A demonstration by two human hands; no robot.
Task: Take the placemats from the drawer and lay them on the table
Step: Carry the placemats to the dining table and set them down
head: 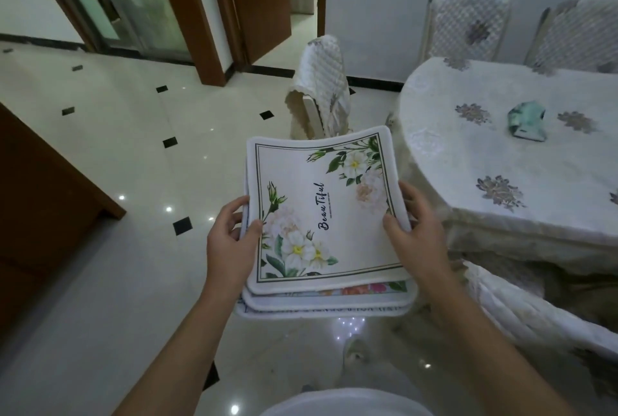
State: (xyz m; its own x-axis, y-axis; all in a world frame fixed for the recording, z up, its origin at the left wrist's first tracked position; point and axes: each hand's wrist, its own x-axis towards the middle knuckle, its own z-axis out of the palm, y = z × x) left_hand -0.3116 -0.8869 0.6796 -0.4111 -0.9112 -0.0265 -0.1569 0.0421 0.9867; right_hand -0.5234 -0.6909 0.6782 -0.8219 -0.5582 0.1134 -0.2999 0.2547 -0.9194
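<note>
A stack of placemats [321, 208] hangs in the air in front of me, over the floor. The top mat is white with flowers and the word "Beautiful". Edges of others show beneath it at the near side. My left hand [230, 238] grips the stack's left edge, thumb on top. On the right edge, my right hand [418, 228] grips it the same way. The table [501, 215], under a pale flowered cloth, stands to the right of the stack.
A teal pouch [526, 121] lies on the table. Covered chairs stand at the table's far side [465, 24], left end [321, 87] and near side [521, 308]. A brown cabinet [40, 201] is at the left. Glossy tiled floor lies below and ahead.
</note>
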